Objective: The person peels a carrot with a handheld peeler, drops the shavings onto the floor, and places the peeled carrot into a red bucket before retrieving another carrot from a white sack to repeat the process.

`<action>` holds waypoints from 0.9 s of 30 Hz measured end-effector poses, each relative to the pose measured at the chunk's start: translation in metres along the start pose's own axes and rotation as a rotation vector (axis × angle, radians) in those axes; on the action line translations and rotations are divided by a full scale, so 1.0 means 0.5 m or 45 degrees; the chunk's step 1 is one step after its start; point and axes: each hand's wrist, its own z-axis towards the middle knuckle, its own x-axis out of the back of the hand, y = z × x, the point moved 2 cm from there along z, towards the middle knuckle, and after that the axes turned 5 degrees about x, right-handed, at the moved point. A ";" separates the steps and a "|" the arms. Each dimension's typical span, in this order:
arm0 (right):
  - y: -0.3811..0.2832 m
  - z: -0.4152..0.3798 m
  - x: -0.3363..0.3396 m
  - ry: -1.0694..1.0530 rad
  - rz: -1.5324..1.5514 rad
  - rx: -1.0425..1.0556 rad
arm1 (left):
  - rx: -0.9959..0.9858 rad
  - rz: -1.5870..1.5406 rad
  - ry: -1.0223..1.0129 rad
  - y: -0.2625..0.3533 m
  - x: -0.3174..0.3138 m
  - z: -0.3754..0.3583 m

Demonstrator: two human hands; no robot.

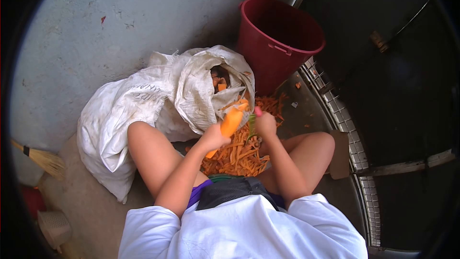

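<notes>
The left hand [214, 137] is closed around a long, smooth orange carrot [232, 121], its far end angled up and away from the body and its near end poking out below the fist. The right hand [266, 124] is gripping a slim green hand tool with a pink end [252, 125], probably a peeler; motion blur hides its edge, so whether it touches the carrot cannot be told. The carrot is held above a loose heap of thin orange peelings [241, 157] lying between the bent legs [155, 156], just beside the open mouth of a crumpled white woven sack [132, 100].

The likeliest mishap is a slip: carrot flesh tends to be slick once bare, so the carrot could twist in the left hand, and a stroke running too far back could nick the fingers wrapped around it. A stroke that skids off the surface could also carry the tool toward a leg, since both legs frame the work closely. If the grip loosens, the carrot would probably drop into the peelings and pick up scraps. The heap itself may spread, as it reaches toward the tall dark-red plastic bucket [261, 57] with nothing visible containing it on that side. The sack's floppy mouth could sag and catch falling strips.
</notes>
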 end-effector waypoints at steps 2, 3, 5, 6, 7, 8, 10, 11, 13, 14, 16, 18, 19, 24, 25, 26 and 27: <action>0.052 0.039 0.006 -0.009 0.013 -0.183 | -0.060 -0.069 -0.065 0.009 -0.021 -0.018; 0.056 0.044 0.013 -0.037 -0.042 -0.173 | -0.080 -0.096 -0.098 0.012 -0.024 -0.025; 0.055 0.042 0.003 -0.119 -0.031 -0.124 | -0.124 0.142 0.105 -0.004 -0.015 -0.015; 0.038 0.033 0.005 -0.162 0.034 -0.081 | -0.175 0.268 0.226 -0.008 -0.006 -0.009; 0.017 0.025 0.009 -0.202 0.097 -0.036 | -0.229 0.392 0.348 0.001 0.003 -0.006; -0.006 0.002 0.012 -0.121 0.109 0.102 | -0.095 0.441 0.338 0.006 0.011 -0.006; -0.052 -0.032 0.035 -0.258 0.072 0.196 | -0.126 0.444 0.447 -0.009 0.014 0.003; -0.065 -0.045 0.036 -0.326 0.061 0.240 | -0.141 0.453 0.498 -0.016 0.017 0.004; -0.073 -0.050 0.021 -0.312 0.155 0.372 | -0.153 0.457 0.501 -0.009 0.019 -0.001; -0.075 -0.053 0.018 -0.334 0.171 0.404 | -0.160 0.455 0.502 -0.007 0.018 -0.001; -0.078 -0.059 0.013 -0.358 0.171 0.450 | -0.188 0.463 0.501 -0.007 0.013 -0.001; -0.076 -0.058 0.003 -0.353 0.142 0.476 | -0.215 0.479 0.507 -0.004 0.012 0.000; -0.076 -0.058 0.002 -0.353 0.148 0.465 | -0.228 0.492 0.511 -0.001 0.011 -0.001; -0.083 -0.060 0.005 -0.307 0.212 0.402 | -0.210 0.477 0.538 0.018 0.012 -0.007; -0.079 -0.057 0.005 -0.296 0.214 0.409 | -0.221 0.470 0.547 0.021 0.012 -0.009; -0.075 -0.053 0.002 -0.284 0.216 0.416 | -0.232 0.462 0.557 0.022 0.012 -0.010; -0.072 -0.050 0.002 -0.272 0.217 0.424 | -0.290 0.470 0.567 0.022 0.013 -0.009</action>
